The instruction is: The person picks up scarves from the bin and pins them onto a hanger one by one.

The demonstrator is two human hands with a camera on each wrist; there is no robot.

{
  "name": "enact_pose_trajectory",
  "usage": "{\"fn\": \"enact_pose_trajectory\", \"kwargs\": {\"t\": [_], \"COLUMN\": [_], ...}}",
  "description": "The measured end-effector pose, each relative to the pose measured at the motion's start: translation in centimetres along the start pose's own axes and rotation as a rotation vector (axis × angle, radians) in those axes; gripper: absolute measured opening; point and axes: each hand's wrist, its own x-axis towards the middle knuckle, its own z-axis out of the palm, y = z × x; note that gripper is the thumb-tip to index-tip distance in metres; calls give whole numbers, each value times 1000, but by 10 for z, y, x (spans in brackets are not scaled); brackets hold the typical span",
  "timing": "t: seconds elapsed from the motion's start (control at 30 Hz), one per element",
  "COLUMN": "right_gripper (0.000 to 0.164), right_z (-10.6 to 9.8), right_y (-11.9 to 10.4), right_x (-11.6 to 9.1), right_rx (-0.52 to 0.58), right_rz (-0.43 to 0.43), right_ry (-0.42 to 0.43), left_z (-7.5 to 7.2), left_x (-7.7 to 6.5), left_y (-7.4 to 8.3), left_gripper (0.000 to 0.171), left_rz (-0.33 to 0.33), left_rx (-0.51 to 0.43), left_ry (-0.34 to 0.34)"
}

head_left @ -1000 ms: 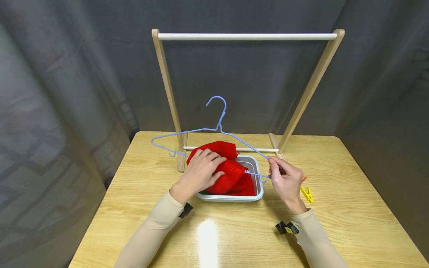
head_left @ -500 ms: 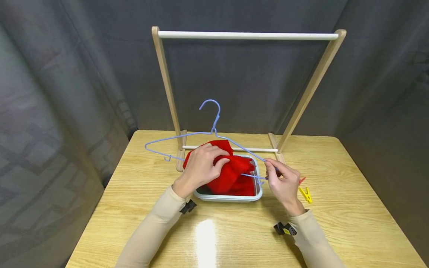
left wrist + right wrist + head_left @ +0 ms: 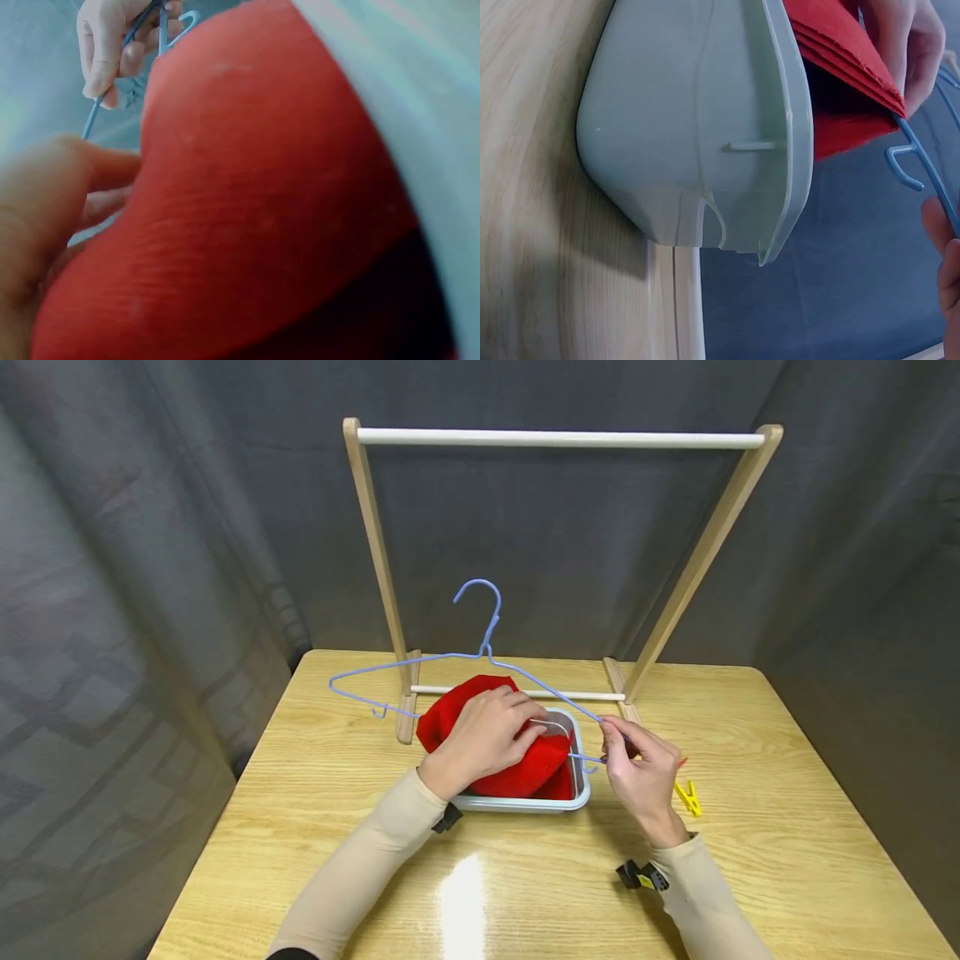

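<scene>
A blue wire hanger (image 3: pixel 450 656) is held up over the tub, hook upward. My right hand (image 3: pixel 641 768) grips its right corner between thumb and fingers. A red cloth (image 3: pixel 465 702) is draped over the hanger's lower bar, its lower part down in a pale grey-blue tub (image 3: pixel 517 806). On top, my left hand (image 3: pixel 491 731) pinches the cloth near the bar; its fingertips are partly hidden. The right wrist view shows the folded layers of the cloth (image 3: pixel 840 52) beside the bar, close to a small hook on the hanger (image 3: pixel 904 169).
Behind the tub stands a wooden rack with a white top rail (image 3: pixel 562 438) and a thin lower rail. To the right of my right hand lies a yellow clothespin (image 3: pixel 688 797), with a red one (image 3: pixel 682 762) mostly hidden behind the hand. Dark curtains surround the table (image 3: pixel 787 827).
My left hand has moved right along the lower bar, drawing the cloth's right edge close to the bar's right end. My right hand and the hanger have shifted only slightly.
</scene>
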Motion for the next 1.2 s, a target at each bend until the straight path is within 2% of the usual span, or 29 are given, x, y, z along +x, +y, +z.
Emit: {"fn": "enact_pose_trajectory", "kwargs": {"t": [0.17, 0.33, 0.43, 0.53, 0.77, 0.93, 1.1, 1.17, 1.2], "right_gripper": [15, 15, 16, 17, 18, 18, 18, 17, 17], "right_z": [1, -1, -1, 0, 1, 5, 7, 7, 7], "right_y": [1, 1, 2, 3, 4, 2, 0, 0, 0], "right_x": [0, 1, 2, 1, 0, -2, -5, -6, -6], "right_rx": [1, 6, 15, 22, 36, 40, 3, -25, -31], "right_rz": [26, 46, 47, 45, 24, 11, 4, -2, 1], "right_ry": [5, 11, 7, -1, -10, -24, -18, -11, -3], "left_z": [-4, -7, -3, 2, 3, 0, -4, -3, -2], "left_x": [-17, -29, -32, -33, -31, -24, -11, -6, -3], "left_y": [0, -2, -6, -12, -17, -11, 1, 6, 8], "left_gripper": [23, 39, 38, 27, 14, 13, 11, 11, 13], "left_rz": [68, 64, 65, 90, 131, 119, 124, 97, 73], "left_rx": [41, 136, 197, 198, 57, 10, -21, -16, 3], "left_ry": [-55, -144, -149, -94, 69, 169, 308, 310, 279]}}
